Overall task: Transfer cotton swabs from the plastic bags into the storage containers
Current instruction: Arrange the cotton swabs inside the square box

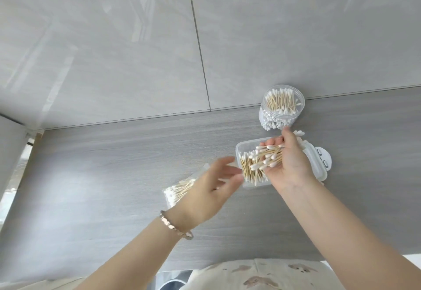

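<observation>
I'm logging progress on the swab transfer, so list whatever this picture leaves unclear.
All in the head view:
1. The left hand is motion-blurred and covers much of the plastic bag, so how many swabs the bag holds cannot be told.
2. The right hand and its bundle of swabs hide most of the rectangular container, so its fill level is unclear.
3. The lid is partly behind the right hand.

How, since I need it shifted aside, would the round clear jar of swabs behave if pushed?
The round jar looks light, thin clear plastic full of swabs, so it probably slides easily on the smooth countertop. Seemingly lidless and upright, it might tip and spill.
</observation>
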Available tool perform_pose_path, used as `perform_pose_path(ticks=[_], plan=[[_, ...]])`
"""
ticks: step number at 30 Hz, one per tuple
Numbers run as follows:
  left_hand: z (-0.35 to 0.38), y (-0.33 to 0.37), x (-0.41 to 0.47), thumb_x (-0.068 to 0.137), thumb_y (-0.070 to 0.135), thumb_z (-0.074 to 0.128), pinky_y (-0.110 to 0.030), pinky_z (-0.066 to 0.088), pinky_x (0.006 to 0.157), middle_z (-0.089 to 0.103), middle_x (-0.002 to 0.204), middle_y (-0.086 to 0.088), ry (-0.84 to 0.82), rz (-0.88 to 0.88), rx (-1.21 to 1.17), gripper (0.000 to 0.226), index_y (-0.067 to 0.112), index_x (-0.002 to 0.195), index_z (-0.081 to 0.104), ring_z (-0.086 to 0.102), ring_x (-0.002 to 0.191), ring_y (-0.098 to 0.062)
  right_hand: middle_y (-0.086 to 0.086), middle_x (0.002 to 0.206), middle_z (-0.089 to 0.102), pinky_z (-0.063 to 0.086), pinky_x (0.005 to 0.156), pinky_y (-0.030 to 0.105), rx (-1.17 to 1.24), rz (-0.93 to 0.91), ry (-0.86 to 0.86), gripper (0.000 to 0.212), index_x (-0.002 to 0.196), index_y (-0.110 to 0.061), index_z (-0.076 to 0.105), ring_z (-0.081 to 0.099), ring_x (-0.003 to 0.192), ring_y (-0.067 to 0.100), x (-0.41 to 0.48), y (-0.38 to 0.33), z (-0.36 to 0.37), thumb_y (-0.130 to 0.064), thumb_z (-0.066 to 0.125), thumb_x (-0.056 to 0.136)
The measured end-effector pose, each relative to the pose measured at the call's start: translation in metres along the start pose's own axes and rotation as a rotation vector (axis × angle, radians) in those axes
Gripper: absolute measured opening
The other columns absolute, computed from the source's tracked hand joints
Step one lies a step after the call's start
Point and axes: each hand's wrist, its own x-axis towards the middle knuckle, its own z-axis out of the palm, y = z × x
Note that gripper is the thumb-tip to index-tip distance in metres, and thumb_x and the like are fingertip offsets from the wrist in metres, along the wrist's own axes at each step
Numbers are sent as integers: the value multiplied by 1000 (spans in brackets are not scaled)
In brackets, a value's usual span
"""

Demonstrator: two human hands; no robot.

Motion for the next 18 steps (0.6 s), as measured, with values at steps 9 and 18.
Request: perform_pose_path(ticks=[9, 18], plan=[[11, 34, 7, 96, 7, 42, -19, 49, 54, 60, 64, 5, -98, -162, -300, 23, 12, 80, 57, 65, 65, -8, -5, 42, 48, 50, 48, 16, 21, -135, -10, 41, 57, -16, 42, 54, 46, 10, -4, -21, -4, -30, 48, 95], [17, 40, 2, 93, 6, 50, -15, 42, 46, 61, 63, 3, -133, -240, -542, 12, 8, 91, 61, 52, 50, -4, -10, 36, 48, 45, 60, 30, -388, -174, 90, 35, 60, -18, 46, 49, 35, 2, -14, -7, -17, -33, 56, 90]])
